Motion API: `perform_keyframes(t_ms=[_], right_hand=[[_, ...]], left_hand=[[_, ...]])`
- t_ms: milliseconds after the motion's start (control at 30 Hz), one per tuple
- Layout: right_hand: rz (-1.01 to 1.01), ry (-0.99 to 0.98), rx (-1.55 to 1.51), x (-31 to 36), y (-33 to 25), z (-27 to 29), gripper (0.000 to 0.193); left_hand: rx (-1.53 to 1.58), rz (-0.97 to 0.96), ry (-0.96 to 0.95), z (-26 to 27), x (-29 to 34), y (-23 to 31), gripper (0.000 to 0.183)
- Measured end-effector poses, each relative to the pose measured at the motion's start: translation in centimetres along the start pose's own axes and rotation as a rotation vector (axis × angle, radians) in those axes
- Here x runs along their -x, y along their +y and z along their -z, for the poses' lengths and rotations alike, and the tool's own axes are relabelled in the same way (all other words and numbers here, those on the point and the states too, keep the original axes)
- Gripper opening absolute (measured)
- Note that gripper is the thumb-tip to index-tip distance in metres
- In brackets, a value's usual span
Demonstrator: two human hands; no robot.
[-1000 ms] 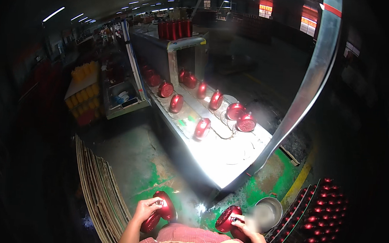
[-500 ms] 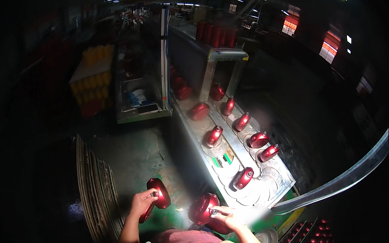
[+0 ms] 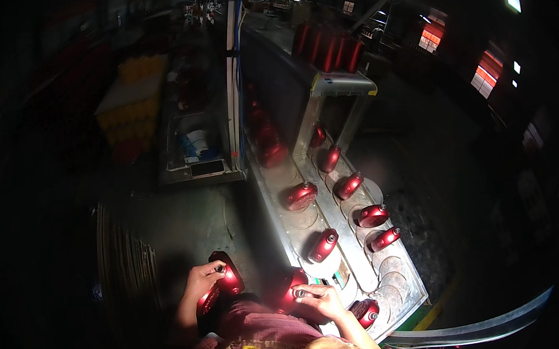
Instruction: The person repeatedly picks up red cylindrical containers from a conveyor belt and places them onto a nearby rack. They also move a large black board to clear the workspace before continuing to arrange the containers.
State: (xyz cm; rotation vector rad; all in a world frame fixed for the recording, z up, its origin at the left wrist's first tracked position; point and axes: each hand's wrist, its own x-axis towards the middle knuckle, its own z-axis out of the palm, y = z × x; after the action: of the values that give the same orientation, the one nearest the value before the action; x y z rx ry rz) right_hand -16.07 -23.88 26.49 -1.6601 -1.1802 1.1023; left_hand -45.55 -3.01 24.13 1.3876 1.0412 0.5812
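I look down on a long metal conveyor table that runs away from me through a dim factory hall, its bright steel top dotted with round seats. Red cylinders lie on their sides along it, some resting in the seats, and more stand upright on the hood at the far end. To the left, well apart, a stack of yellow crates sits beside a grey tray cart. Near the lower edge, my left hand is clenched around the neck of one red cylinder, held off the table at my side. My right hand grips a second red cylinder by its valve end, at the table's near edge.
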Motion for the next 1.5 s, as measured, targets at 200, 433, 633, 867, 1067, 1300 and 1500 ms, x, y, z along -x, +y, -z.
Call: perform_keyframes(t_ms=[200,433,633,867,1067,1300,1500], right_hand=[[-0.122,0.191,0.059,-2.7,-1.9,0.8,0.033],[-0.227,0.501,0.081,-3.7,-5.1,-2.1,0.033],[-0.343,0.743,-0.076,0.3,-3.7,-5.8,0.031],[-0.526,0.978,-0.172,4.7,-3.2,-8.8,0.035],[-0.547,1.1,-0.139,8.5,-4.4,-8.6,0.033],[-0.367,1.274,-0.176,14.2,-7.0,-5.2,0.033],[-0.097,1.322,-0.162,16.2,-8.3,4.2,0.034]], left_hand=[[-0.096,-0.11,-0.328,-0.3,-11.9,2.5,0.025],[-0.256,0.035,-0.612,0.5,-24.5,7.0,0.031],[-0.35,-0.028,-0.797,-2.5,-29.0,8.8,0.026],[-0.367,-0.024,-0.838,-9.2,-31.0,10.0,0.027],[-0.428,-0.201,-0.976,-16.9,-32.7,9.2,0.023],[-0.454,-0.118,-0.999,-24.0,-31.4,5.7,0.029],[-0.496,-0.287,-0.939,-24.6,-23.3,6.3,0.053]])
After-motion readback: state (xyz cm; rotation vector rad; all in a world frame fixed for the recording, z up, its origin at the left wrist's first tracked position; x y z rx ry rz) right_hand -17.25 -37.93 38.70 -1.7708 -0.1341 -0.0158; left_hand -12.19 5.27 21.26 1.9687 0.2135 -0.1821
